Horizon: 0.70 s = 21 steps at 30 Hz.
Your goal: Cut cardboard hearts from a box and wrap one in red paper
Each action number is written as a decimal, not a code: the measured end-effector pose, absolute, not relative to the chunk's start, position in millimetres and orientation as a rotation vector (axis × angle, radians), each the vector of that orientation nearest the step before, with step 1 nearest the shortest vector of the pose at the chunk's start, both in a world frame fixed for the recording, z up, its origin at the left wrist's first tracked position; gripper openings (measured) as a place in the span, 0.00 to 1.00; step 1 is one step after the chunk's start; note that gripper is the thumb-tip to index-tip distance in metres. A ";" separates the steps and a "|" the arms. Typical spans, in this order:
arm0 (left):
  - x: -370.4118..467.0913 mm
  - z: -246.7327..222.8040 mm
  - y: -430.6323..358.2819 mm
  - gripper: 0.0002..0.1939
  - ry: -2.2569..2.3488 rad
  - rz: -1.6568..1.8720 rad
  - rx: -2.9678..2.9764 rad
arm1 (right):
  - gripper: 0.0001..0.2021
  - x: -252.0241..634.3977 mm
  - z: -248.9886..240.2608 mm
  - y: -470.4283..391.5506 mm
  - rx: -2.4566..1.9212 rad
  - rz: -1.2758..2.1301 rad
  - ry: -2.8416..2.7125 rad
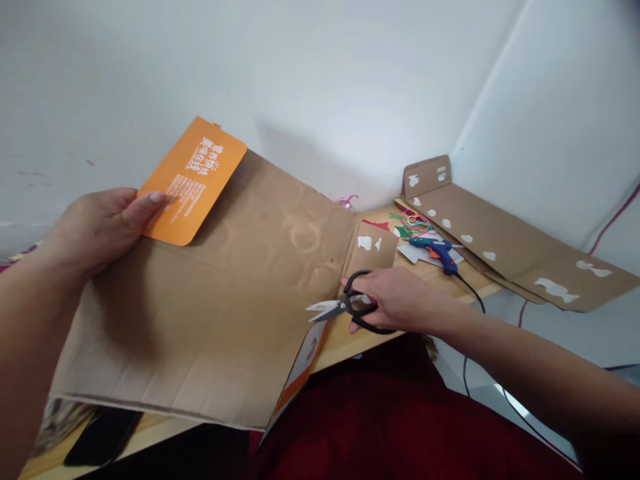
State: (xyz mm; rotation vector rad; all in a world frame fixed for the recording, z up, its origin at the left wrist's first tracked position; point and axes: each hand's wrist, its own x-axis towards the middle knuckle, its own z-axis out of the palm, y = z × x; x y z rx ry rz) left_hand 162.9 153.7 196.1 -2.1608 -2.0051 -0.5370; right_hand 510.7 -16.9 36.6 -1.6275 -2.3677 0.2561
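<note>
A large brown cardboard sheet [225,287] spans the middle, tilted over the table. Its orange printed flap [200,177], with white writing, folds inward at the upper left. My left hand [107,223] grips this flap, thumb on the orange face and fingers behind it. On the right, my right hand [400,300] holds black-handled scissors [345,307], fingers in the loops. The blades are slightly apart and point left, over the sheet's right edge. A smaller flap [370,250] with torn white patches lies just beyond my right hand.
A blue glue gun [440,253] with a black cord lies on the wooden table [340,343], near colourful bands [415,223] and paper scraps. Another folded cardboard piece [515,240] leans at the right. A black phone [103,437] rests at the lower left. A white wall stands behind.
</note>
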 end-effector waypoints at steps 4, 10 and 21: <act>161.7 195.1 153.9 0.35 -2.030 -0.467 -2.136 | 0.16 519.8 35.4 -27.0 -1.606 0.249 -2.267; 159.3 191.8 160.0 0.35 -2.008 -0.556 -2.199 | 0.23 509.5 36.1 -14.8 -1.521 0.249 -2.151; 163.9 193.1 142.5 0.30 -2.074 -0.583 -2.040 | 0.20 569.9 14.2 -58.2 -1.556 1.294 -2.140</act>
